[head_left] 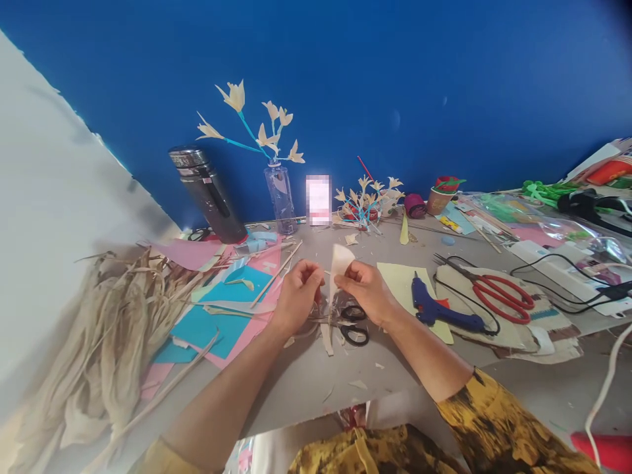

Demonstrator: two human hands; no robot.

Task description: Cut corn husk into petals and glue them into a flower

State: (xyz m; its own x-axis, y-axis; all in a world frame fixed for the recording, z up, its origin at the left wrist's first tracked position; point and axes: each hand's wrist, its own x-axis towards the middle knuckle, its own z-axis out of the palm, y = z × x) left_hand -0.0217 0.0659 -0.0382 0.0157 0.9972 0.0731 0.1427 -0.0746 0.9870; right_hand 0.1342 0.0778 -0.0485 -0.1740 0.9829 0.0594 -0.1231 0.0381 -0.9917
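My right hand [366, 289] pinches a pale piece of dried husk [340, 259] between thumb and fingers, above the middle of the table. Close by on the left, my left hand [300, 293] is closed with its fingertips together; what it holds, if anything, is too small to make out. Under my hands lie black-handled scissors [356, 334], partly hidden by husk scraps [326, 340]. Left of my left hand, blue paper sheets [217, 322] lie over pink paper, with thin husk strips across them.
A bunch of dried husks [113, 342], a dark flask [210, 197] and a bottle of husk flowers [280, 197] stand left. Right are a blue glue gun [439, 309], red-handled scissors [501, 296], a power strip [567, 276] with cables, and smaller flowers [368, 204] behind.
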